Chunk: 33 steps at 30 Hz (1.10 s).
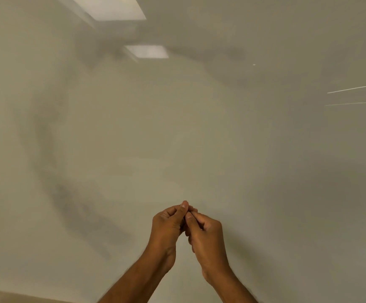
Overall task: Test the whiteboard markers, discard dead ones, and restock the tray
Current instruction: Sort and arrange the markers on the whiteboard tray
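- head view: two hands meet low at the middle of a whiteboard [221, 132], which fills the frame.
- the left hand [169, 224] and right hand [205, 231] curl their fingers inward, thumb tips touching.
- no marker or tray shows; whether something small hides in the pinch cannot be told.
- grey smears [68, 193] cloud the board's left side.
- likely step: uncapping to test. pull the cap straight, keep it in one hand, and stroke a clean patch right of the smears so a faint line reads fairly.
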### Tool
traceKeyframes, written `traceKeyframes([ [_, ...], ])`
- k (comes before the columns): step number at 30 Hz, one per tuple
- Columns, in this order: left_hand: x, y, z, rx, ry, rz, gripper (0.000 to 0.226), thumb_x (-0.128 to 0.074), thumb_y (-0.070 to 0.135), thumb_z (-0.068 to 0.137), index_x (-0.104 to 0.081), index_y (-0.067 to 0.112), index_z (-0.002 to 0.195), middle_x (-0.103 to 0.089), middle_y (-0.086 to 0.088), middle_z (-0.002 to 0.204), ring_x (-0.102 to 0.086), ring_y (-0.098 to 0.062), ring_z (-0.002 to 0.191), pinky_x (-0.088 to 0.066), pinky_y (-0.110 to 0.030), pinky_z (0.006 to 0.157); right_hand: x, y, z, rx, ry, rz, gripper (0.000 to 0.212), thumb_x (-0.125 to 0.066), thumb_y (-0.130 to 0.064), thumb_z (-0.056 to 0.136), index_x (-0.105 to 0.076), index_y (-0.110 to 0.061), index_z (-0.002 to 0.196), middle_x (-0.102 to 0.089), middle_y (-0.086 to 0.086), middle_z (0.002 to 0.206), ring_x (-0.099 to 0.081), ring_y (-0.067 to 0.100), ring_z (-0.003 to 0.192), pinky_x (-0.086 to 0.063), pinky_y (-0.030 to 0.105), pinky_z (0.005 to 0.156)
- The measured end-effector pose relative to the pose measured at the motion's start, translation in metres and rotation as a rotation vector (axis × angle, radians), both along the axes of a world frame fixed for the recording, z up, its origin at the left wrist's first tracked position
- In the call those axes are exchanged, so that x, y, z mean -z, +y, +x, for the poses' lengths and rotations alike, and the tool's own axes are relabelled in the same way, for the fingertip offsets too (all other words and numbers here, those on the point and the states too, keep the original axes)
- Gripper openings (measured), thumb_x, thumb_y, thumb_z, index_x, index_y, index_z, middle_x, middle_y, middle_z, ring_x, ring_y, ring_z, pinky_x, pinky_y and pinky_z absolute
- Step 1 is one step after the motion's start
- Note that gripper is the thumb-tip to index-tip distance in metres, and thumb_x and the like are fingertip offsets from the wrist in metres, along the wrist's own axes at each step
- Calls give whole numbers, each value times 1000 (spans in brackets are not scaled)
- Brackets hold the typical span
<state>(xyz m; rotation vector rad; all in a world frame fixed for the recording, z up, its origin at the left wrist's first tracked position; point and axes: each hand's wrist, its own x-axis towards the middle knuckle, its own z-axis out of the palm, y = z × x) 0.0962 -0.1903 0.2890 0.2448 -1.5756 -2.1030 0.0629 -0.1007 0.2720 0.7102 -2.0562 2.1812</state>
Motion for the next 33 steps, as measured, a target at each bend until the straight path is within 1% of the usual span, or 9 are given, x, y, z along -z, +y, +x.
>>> traceKeyframes([
  [2,-7,-11,-1,-9,7,29,32,-61,25,99,-77,-2,96,-76,-23,97,-70,-43,101,-56,-51,96,-7,-13,0,24,47,35,21,-57,-22,101,-77,-24,104,-63,-21,64,-60,-5,58,-44,10,56],
  [5,-15,-24,-4,-21,23,44,31,-62,25,98,-77,-3,97,-77,-21,96,-73,-37,98,-56,-49,98,-17,-27,-3,67,110,102,23,-56,-24,101,-78,-21,93,-60,-26,58,-61,-6,61,-46,12,60],
  [9,-28,-33,-12,-35,55,66,30,-63,24,98,-78,-2,96,-78,-19,94,-75,-31,95,-57,-45,97,-34,-38,-7,124,190,140,22,-57,-23,100,-76,-31,94,-66,-33,67,-68,-8,77,-50,7,69],
  [14,-45,-38,-21,-41,114,87,30,-64,24,97,-78,-3,94,-77,-21,92,-75,-32,94,-59,-38,91,-56,-43,-11,149,245,151,22,-56,-23,100,-77,-20,110,-70,-25,91,-64,-17,86,-47,2,78],
  [18,-58,-39,-25,-51,136,109,28,-64,21,97,-78,-3,92,-77,-20,91,-76,-31,93,-59,-37,91,-67,-48,-16,182,272,175,24,-56,-26,101,-75,-20,113,-74,-15,99,-66,-12,80,-46,-1,76],
  [22,-67,-43,-27,-49,137,120,27,-64,20,98,-78,-3,93,-77,-20,91,-76,-30,93,-58,-38,91,-76,-51,-17,179,303,177,23,-56,-24,101,-76,-19,112,-67,-27,87,-63,-18,81,-45,-1,73],
  [26,-79,-47,-29,-114,191,108,25,-65,19,97,-76,-3,93,-78,-18,89,-75,-31,92,-60,-33,85,-75,-51,-20,175,331,220,23,-54,-32,102,-77,-30,100,-71,-19,79,-66,-6,74,-53,10,69],
  [29,-104,-68,-29,-206,323,144,24,-65,18,98,-72,-5,97,-76,-21,92,-75,-34,94,-61,-36,85,-55,-47,-17,195,366,328,31,-51,-41,101,-67,-21,84,-64,-3,67,-56,12,58,-51,30,59],
  [33,-124,-92,-32,-293,412,-7,27,-60,27,102,-71,2,104,-77,-14,96,-76,-23,95,-59,-36,89,-61,-31,-20,111,207,195,32,-45,-36,103,-64,-21,82,-55,2,65,-47,11,58,-41,27,57],
])
